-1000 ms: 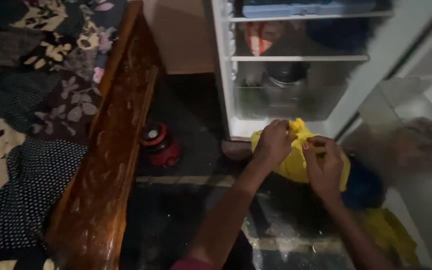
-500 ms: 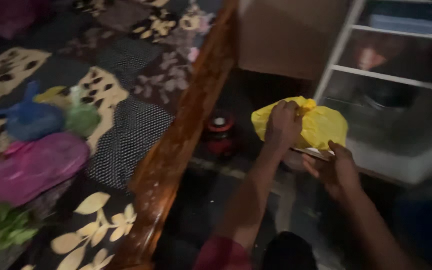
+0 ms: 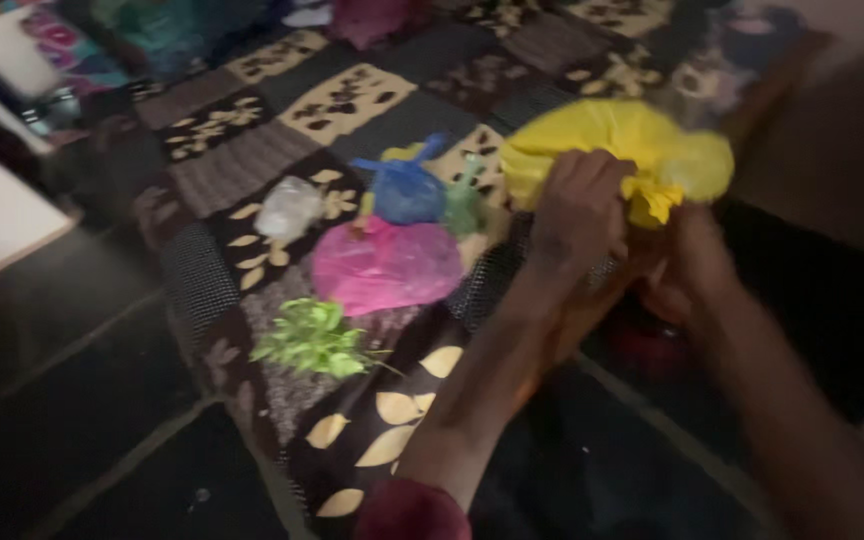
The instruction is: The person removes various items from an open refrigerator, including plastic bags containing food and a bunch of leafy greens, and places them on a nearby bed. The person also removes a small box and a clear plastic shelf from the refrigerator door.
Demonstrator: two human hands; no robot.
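Gripping knotted yellow plastic bag, contents hidden: left hand | right hand blurred, grip unclear | pink plastic bag opaque

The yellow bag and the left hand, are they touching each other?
Touching. In the head view the left hand lies against the yellow bag, its fingers closed on the bag's gathered neck, with no gap visible despite the blur.
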